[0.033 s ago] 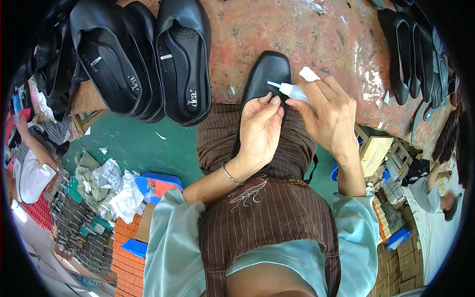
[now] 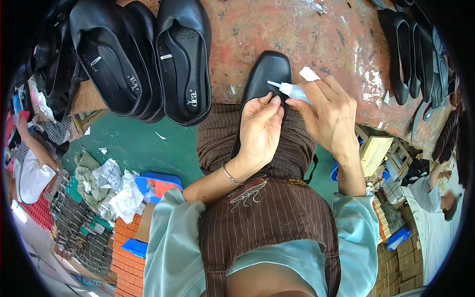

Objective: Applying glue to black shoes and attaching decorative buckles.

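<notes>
Black shoe [image 2: 264, 79] lies toe-away on the person's lap, its toe reaching the stained tabletop [image 2: 297, 29]. In the head view, the left hand [image 2: 260, 131] curls closed around its upper edge. The right hand [image 2: 331, 116] is clenched on a small white squeeze bottle [image 2: 294, 90], nozzle touching the shoe. The shoe looks light, glossy and likely slippery, flexible at the rim; gripping the sides seems best.

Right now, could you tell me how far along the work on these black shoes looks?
Three black shoes lie on the worn table with insoles in, apparently finished. In hand: the left hand steadies a black shoe on the lap while the right hand aims a small white squeeze bottle at its upper. More dark shoes wait at the right, state unclear.
</notes>
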Demonstrator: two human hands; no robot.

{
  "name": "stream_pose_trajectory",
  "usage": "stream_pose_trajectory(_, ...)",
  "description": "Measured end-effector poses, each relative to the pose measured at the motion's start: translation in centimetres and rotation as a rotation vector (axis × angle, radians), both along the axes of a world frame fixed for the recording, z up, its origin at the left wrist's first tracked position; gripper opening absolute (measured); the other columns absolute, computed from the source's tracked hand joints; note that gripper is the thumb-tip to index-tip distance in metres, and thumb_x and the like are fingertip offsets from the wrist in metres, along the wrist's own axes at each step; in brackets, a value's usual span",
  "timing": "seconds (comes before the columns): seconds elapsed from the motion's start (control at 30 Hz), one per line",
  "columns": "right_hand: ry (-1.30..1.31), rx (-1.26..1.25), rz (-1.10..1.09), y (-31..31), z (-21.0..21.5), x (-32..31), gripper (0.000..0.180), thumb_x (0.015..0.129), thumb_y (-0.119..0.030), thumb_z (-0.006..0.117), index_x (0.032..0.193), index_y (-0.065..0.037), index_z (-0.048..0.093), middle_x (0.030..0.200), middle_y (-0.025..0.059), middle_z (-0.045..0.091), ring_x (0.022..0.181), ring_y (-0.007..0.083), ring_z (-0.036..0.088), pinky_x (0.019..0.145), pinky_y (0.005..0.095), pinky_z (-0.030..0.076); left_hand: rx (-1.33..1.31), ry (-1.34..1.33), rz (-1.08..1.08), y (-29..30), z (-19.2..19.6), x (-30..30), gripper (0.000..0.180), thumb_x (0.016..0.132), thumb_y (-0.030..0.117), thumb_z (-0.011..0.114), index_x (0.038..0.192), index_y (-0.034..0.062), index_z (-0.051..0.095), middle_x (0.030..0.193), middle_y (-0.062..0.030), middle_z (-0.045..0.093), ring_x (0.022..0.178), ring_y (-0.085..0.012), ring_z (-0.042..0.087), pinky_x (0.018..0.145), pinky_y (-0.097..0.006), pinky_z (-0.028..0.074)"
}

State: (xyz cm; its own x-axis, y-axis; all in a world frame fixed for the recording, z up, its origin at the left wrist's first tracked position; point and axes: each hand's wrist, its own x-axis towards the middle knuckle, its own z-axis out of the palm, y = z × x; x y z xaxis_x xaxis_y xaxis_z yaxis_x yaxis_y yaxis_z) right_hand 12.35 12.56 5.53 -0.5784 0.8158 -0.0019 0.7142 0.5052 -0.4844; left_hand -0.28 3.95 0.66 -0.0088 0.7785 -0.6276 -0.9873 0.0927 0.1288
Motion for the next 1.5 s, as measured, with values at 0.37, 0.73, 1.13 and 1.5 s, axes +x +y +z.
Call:
stream_pose_trajectory(0.37, -0.096, 0.044, 0.043, 0.4, 1.0, -0.4, 0.024, 0.073, -0.022, 0.073, 0.071, -0.007, 0.054, 0.066, 0.0037, 0.054, 0.064, 0.0211, 0.054, 0.049, 0.0329, 0.046, 0.029, 0.015, 0.005, 0.2, 0.2, 0.0, 0.007, 0.091, -0.002, 0.055, 0.093, 0.0025, 0.059, 0.098, -0.0049, 0.061, 0.093, -0.0111, 0.059, 0.087, -0.025, 0.048)
stream_pose_trajectory(0.73, -0.114, 0.052, 0.06, 0.7, 1.6, -0.7, 0.024, 0.071, -0.021, 0.073, 0.071, -0.007, 0.053, 0.066, 0.0035, 0.056, 0.065, 0.0206, 0.055, 0.05, 0.0327, 0.046, 0.018, 0.044, -0.003, 0.2, 0.1, 0.1, 0.007, 0.092, -0.001, 0.054, 0.092, 0.0031, 0.059, 0.096, -0.004, 0.061, 0.094, -0.0111, 0.058, 0.089, -0.027, 0.045)
stream_pose_trajectory(1.13, -0.135, 0.021, 0.051, 0.7, 1.9, -0.4, 0.023, 0.072, -0.021, 0.073, 0.073, -0.007, 0.055, 0.065, 0.004, 0.056, 0.065, 0.0214, 0.056, 0.049, 0.0337, 0.046, -0.028, 0.061, -0.019, 0.6, 0.4, 0.1, 0.007, 0.092, -0.002, 0.053, 0.092, 0.0022, 0.059, 0.099, -0.0058, 0.061, 0.095, -0.0123, 0.057, 0.09, -0.028, 0.044)
stream_pose_trajectory(1.5, -0.123, -0.032, 0.046, 0.5, 2.2, -0.4, 0.022, 0.072, -0.02, 0.075, 0.081, -0.004, 0.062, 0.066, 0.0062, 0.058, 0.063, 0.0237, 0.055, 0.05, 0.036, 0.043, -0.017, 0.041, -0.019, 0.0, 0.1, 0.0, 0.008, 0.091, -0.002, 0.054, 0.092, 0.0033, 0.059, 0.099, -0.0048, 0.061, 0.095, -0.0119, 0.057, 0.089, -0.028, 0.045)
